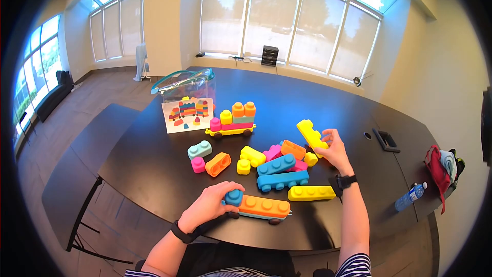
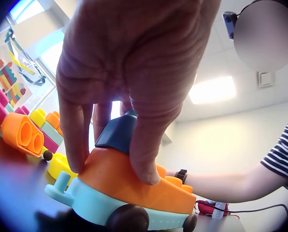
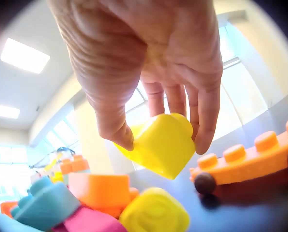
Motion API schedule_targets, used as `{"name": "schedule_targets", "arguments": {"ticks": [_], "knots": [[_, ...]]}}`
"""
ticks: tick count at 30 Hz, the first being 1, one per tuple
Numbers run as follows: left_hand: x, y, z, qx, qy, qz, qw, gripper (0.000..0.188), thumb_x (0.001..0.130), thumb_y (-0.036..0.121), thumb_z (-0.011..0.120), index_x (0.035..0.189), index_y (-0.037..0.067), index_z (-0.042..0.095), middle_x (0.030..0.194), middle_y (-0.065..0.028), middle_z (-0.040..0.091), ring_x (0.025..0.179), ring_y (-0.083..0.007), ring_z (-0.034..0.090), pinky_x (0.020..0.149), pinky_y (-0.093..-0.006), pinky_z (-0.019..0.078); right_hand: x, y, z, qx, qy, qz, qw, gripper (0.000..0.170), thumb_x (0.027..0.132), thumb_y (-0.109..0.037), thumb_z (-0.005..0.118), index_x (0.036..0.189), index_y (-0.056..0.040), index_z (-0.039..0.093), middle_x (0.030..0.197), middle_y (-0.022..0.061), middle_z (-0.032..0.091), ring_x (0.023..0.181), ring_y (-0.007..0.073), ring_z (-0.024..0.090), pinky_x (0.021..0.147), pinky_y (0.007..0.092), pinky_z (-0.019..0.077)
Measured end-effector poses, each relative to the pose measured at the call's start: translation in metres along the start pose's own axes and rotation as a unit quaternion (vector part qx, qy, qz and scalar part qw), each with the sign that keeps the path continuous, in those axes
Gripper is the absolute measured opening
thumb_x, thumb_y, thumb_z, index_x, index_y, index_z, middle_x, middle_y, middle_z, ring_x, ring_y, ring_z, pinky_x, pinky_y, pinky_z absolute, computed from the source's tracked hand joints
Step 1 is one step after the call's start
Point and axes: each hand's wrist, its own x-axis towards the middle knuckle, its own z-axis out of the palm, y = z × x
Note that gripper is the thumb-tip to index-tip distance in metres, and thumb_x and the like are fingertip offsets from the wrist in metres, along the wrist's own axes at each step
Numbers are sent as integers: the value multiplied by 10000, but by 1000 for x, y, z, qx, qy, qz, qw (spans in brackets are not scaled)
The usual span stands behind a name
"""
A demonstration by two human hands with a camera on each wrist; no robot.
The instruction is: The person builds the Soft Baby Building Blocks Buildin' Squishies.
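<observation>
My left hand [image 1: 204, 208] [image 2: 139, 58] pinches the small blue block [image 1: 233, 197] [image 2: 119, 133], which sits at the left end of a long orange block [image 1: 264, 205] [image 2: 110, 171]. The left fingertips also touch the orange block's sides. Beneath is a light blue wheeled base [image 2: 103, 205]. My right hand [image 1: 335, 151] [image 3: 149, 53] holds a long yellow block [image 1: 310, 133] [image 3: 166, 144] tilted above the table, thumb on one side and fingers on the other. Under it lies a small yellow block [image 1: 311, 159] [image 3: 154, 212].
Loose blocks lie mid-table, including a long blue block [image 1: 283, 180] and a long yellow block [image 1: 311, 193]. Behind stand a yellow-based wheeled stack [image 1: 238, 124] and a clear bag [image 1: 187, 88]. An orange wheeled piece [image 3: 250, 162] shows at right in the right wrist view.
</observation>
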Motion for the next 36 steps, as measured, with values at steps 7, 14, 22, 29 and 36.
{"name": "schedule_targets", "arguments": {"ticks": [7,14,22,29,36], "knots": [[1,-1,2,-10,8,2,1000,600,728,68,919,1265,112,655,1120,-111,708,1074,-374,692,941,-428,569,-100,-82,11,-19,-196,-166,966,737,688,-9,897,1384,-93,669,1081,61,554,1051,222,599,951,367,502],[1,2,1,-10,8,-1,1000,590,736,55,913,1260,116,650,1131,-105,710,1071,-369,691,940,-425,572,-146,-97,50,-47,-260,-208,942,621,837,-92,847,1419,-95,628,1180,132,606,1145,339,607,987,427,513],[1,0,2,-12,7,3,1000,591,737,61,915,1262,122,649,1131,-106,709,1066,-369,691,934,-425,572,-156,-104,71,-94,-255,-219,937,481,968,-175,744,1417,-65,609,1142,130,651,1047,343,616,925,435,515],[-1,-1,2,-8,13,5,1000,616,725,67,931,1275,116,658,1146,-101,717,1051,-350,696,923,-413,578,-163,-100,83,-163,-214,-284,921,459,997,-183,692,1430,-63,598,1067,123,642,924,315,600,844,422,518],[-1,-4,3,-13,18,8,1000,617,724,71,926,1274,108,647,1154,-117,714,1074,-384,688,936,-429,574,-166,-98,89,-186,-187,-280,923,470,988,-219,710,1419,-60,610,1042,129,632,916,321,598,818,430,522]]}}
